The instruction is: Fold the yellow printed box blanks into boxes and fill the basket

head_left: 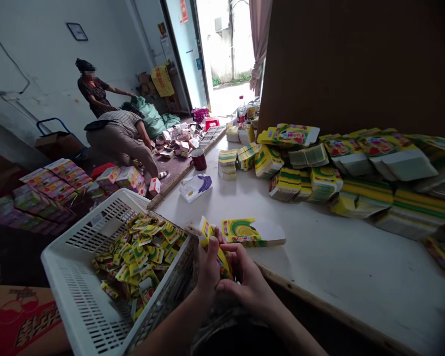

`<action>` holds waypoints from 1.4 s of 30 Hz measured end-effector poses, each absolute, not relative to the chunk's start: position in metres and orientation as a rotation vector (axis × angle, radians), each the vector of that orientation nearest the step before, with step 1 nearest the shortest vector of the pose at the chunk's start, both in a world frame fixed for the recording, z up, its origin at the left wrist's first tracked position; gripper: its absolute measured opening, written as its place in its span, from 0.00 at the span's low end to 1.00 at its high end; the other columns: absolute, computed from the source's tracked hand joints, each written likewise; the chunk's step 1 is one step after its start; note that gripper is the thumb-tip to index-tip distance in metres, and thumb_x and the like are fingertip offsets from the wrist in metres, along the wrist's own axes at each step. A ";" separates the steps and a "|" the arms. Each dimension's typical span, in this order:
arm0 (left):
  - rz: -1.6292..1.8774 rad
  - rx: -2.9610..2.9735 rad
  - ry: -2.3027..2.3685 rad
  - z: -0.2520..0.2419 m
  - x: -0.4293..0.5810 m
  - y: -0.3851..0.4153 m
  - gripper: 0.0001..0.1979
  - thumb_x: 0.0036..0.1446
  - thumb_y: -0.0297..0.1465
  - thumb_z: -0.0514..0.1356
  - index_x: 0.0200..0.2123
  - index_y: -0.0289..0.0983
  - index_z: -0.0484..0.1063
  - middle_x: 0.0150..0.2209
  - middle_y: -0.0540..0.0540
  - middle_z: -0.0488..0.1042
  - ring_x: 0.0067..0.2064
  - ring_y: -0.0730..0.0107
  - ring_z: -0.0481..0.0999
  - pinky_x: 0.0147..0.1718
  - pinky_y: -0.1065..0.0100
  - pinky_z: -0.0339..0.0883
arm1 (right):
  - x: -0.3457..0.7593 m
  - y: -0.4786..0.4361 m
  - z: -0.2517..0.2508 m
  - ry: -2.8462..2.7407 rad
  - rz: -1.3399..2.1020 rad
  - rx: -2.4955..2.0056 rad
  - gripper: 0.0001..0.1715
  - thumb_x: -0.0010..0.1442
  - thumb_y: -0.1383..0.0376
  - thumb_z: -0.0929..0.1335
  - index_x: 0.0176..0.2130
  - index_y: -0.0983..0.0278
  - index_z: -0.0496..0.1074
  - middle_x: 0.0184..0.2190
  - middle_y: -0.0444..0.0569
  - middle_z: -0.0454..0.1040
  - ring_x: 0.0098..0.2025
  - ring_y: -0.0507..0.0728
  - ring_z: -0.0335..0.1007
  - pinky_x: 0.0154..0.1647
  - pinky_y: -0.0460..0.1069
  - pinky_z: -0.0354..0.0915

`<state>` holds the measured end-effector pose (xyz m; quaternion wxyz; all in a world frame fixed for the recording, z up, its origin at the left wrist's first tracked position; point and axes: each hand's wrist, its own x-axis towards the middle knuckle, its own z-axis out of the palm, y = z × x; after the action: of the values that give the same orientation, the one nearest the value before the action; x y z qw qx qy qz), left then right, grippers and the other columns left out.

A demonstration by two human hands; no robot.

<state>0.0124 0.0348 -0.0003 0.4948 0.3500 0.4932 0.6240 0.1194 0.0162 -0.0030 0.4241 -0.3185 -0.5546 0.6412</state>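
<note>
Both my hands meet at the near edge of the white table point(319, 257), closed round one small yellow and green carton point(217, 252). My left hand point(207, 267) grips its left side. My right hand point(246, 279) pinches its lower right part. The carton's open flap sticks up above my fingers. A small stack of flat yellow carton blanks point(250, 231) lies on the table just beyond my hands. To my left a white slatted basket point(81, 291) holds several folded yellow cartons point(141, 252).
Piles of flat carton blanks point(356, 173) line the table's far side before a brown board point(356, 64). A dark mug point(199, 159) and a white bag point(195, 187) sit further back. Two people work by the open doorway. Stacked colourful boxes point(48, 190) stand left.
</note>
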 end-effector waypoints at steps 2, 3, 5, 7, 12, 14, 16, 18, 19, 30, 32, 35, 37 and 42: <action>1.528 0.862 1.205 -0.003 0.010 0.033 0.29 0.50 0.60 0.56 0.34 0.38 0.68 0.31 0.47 0.70 0.38 0.63 0.74 0.44 0.62 0.70 | 0.119 0.017 -0.005 -1.383 1.597 -0.839 0.29 0.51 0.58 0.76 0.48 0.60 0.65 0.27 0.39 0.66 0.30 0.52 0.61 0.32 0.47 0.59; 1.533 0.872 1.203 -0.004 0.009 0.031 0.30 0.50 0.60 0.56 0.35 0.38 0.69 0.32 0.46 0.71 0.40 0.62 0.75 0.45 0.62 0.70 | 0.119 0.017 -0.006 -1.374 1.608 -0.842 0.26 0.52 0.58 0.75 0.47 0.60 0.65 0.27 0.39 0.66 0.30 0.53 0.62 0.32 0.47 0.59; 1.537 0.905 1.184 -0.004 0.007 0.028 0.32 0.50 0.62 0.54 0.39 0.38 0.70 0.36 0.44 0.73 0.44 0.60 0.75 0.47 0.61 0.69 | 0.123 0.020 -0.007 -1.351 1.620 -0.836 0.23 0.55 0.58 0.73 0.48 0.60 0.66 0.29 0.41 0.69 0.32 0.54 0.65 0.34 0.48 0.61; 1.536 0.946 1.133 -0.003 0.005 0.026 0.35 0.49 0.63 0.54 0.42 0.38 0.71 0.38 0.43 0.74 0.46 0.58 0.75 0.48 0.61 0.69 | 0.129 0.023 -0.007 -1.336 1.615 -0.830 0.23 0.57 0.59 0.72 0.50 0.60 0.66 0.33 0.44 0.72 0.36 0.56 0.68 0.38 0.50 0.62; 1.549 0.918 1.054 0.004 0.002 0.032 0.24 0.52 0.50 0.63 0.44 0.39 0.73 0.38 0.47 0.77 0.40 0.65 0.77 0.43 0.66 0.71 | 0.137 0.026 0.000 -1.291 1.610 -0.835 0.21 0.56 0.58 0.72 0.48 0.60 0.69 0.37 0.46 0.75 0.39 0.56 0.69 0.39 0.49 0.64; 1.588 0.841 1.088 0.005 0.001 0.035 0.16 0.53 0.44 0.65 0.37 0.38 0.75 0.34 0.50 0.78 0.35 0.70 0.77 0.38 0.70 0.71 | 0.137 0.026 0.001 -1.255 1.626 -0.817 0.18 0.56 0.56 0.72 0.44 0.61 0.70 0.36 0.46 0.75 0.38 0.57 0.70 0.39 0.49 0.65; 1.635 0.788 1.111 0.005 0.000 0.037 0.13 0.51 0.41 0.67 0.32 0.37 0.76 0.30 0.51 0.79 0.32 0.72 0.76 0.35 0.72 0.70 | 0.136 0.025 0.001 -1.241 1.613 -0.825 0.17 0.56 0.54 0.72 0.42 0.61 0.71 0.36 0.46 0.75 0.37 0.57 0.70 0.38 0.49 0.66; 1.650 0.808 1.133 0.004 -0.003 0.037 0.13 0.50 0.40 0.68 0.28 0.36 0.76 0.27 0.51 0.79 0.30 0.73 0.75 0.33 0.72 0.70 | 0.136 0.025 0.001 -1.293 1.538 -0.863 0.15 0.58 0.55 0.71 0.40 0.61 0.73 0.35 0.46 0.76 0.37 0.57 0.71 0.38 0.49 0.66; 1.645 0.844 1.149 0.005 -0.004 0.037 0.12 0.51 0.40 0.68 0.28 0.36 0.77 0.27 0.51 0.79 0.30 0.73 0.75 0.33 0.73 0.70 | 0.138 0.026 0.001 -1.345 1.472 -0.893 0.13 0.59 0.55 0.70 0.40 0.61 0.74 0.35 0.46 0.76 0.37 0.57 0.71 0.38 0.50 0.66; 1.772 1.721 1.268 0.079 -0.024 0.003 0.15 0.57 0.29 0.62 0.49 0.42 0.72 0.48 0.43 0.73 0.53 0.59 0.72 0.56 0.58 0.65 | 0.186 0.043 0.024 -1.938 0.598 -1.126 0.11 0.65 0.65 0.65 0.42 0.57 0.78 0.32 0.49 0.78 0.34 0.59 0.70 0.33 0.51 0.64; 1.498 2.007 1.263 0.092 -0.024 -0.006 0.22 0.54 0.30 0.65 0.53 0.42 0.70 0.52 0.41 0.72 0.56 0.53 0.70 0.57 0.55 0.64 | 0.180 0.040 0.029 -2.101 0.466 -1.126 0.14 0.64 0.68 0.65 0.45 0.56 0.77 0.31 0.50 0.78 0.35 0.61 0.69 0.34 0.53 0.64; 0.975 2.140 1.324 0.093 -0.021 -0.003 0.38 0.47 0.37 0.70 0.61 0.40 0.63 0.59 0.36 0.68 0.61 0.44 0.65 0.59 0.51 0.62 | 0.166 0.034 0.034 -2.333 0.380 -0.976 0.12 0.61 0.63 0.70 0.46 0.57 0.77 0.32 0.50 0.78 0.36 0.62 0.67 0.38 0.56 0.64; 0.712 2.045 1.340 0.079 -0.019 0.008 0.42 0.43 0.41 0.72 0.60 0.37 0.63 0.57 0.34 0.69 0.59 0.40 0.67 0.57 0.48 0.64 | 0.159 0.030 0.036 -2.403 0.362 -0.877 0.11 0.59 0.60 0.72 0.43 0.59 0.77 0.33 0.50 0.77 0.37 0.62 0.67 0.41 0.57 0.64; 0.653 1.669 1.100 0.032 -0.014 0.030 0.35 0.45 0.35 0.70 0.56 0.38 0.63 0.53 0.42 0.73 0.53 0.53 0.73 0.52 0.59 0.68 | 0.161 0.026 0.029 -2.296 0.324 -0.795 0.12 0.64 0.67 0.67 0.47 0.55 0.74 0.38 0.47 0.76 0.47 0.61 0.68 0.60 0.62 0.57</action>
<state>-0.0139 0.0296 0.0320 0.4963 0.6891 0.4540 0.2696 0.1613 0.0264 0.0291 0.3381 -0.3053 -0.8815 0.1244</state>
